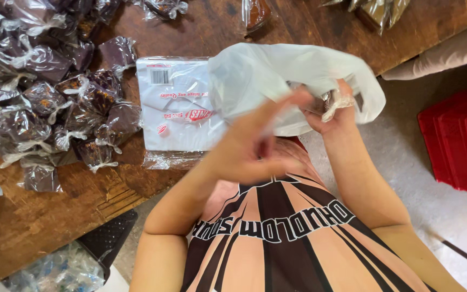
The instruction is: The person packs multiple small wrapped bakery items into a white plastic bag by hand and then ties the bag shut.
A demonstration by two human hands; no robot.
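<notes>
Clamped in my right hand [333, 111] is a small wrapped packet [328, 103] inside the white plastic bag [277, 75]; my left hand [255, 146] pinches the bag's edge above the wooden table [39, 216].

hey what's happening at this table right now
A person holds a white plastic bag open above the edge of a wooden table. The right hand is inside its mouth with a small clear-wrapped dark packet; the blurred left hand is at the bag's front. More wrapped packets lie piled beside a flat pack of bags.
</notes>
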